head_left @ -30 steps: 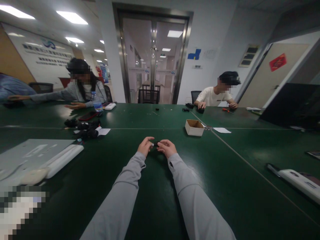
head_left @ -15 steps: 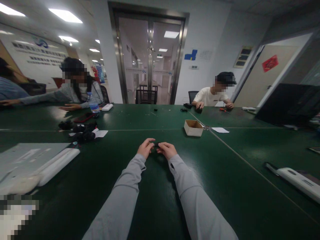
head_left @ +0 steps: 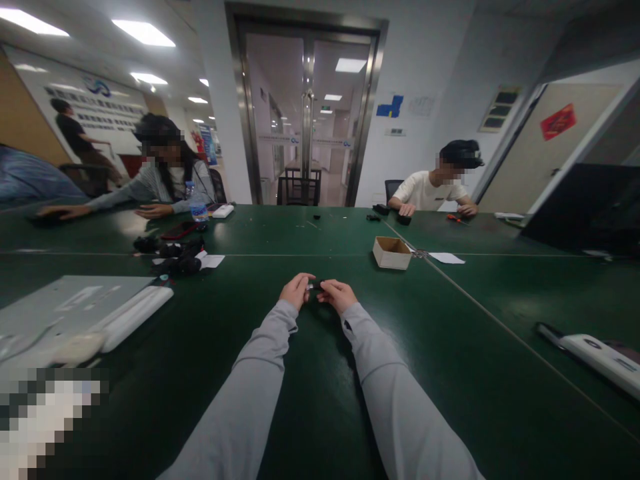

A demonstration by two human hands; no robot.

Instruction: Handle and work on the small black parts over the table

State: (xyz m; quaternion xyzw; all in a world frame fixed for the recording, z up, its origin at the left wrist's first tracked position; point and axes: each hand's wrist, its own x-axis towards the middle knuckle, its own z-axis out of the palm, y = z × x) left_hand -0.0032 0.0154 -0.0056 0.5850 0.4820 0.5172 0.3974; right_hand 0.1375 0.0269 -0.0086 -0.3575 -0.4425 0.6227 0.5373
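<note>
Over the green table, a small black stick with a silvery end, like a USB stick, is held between my two hands. The fingertips of my left hand are closed at its silvery end. With thumb and fingers, my right hand pinches the black end. Fingers cover part of the stick, so whether it is one piece or two I cannot make out.
A small open cardboard box stands ahead on the right, with white paper beside it. Black items lie ahead on the left, near a grey-white panel. A white device is far right. People sit across the table.
More of the silvery end shows between my fingers now. My view has shifted slightly left, and the hands stay close together. A standing person has come into view at the back left.
</note>
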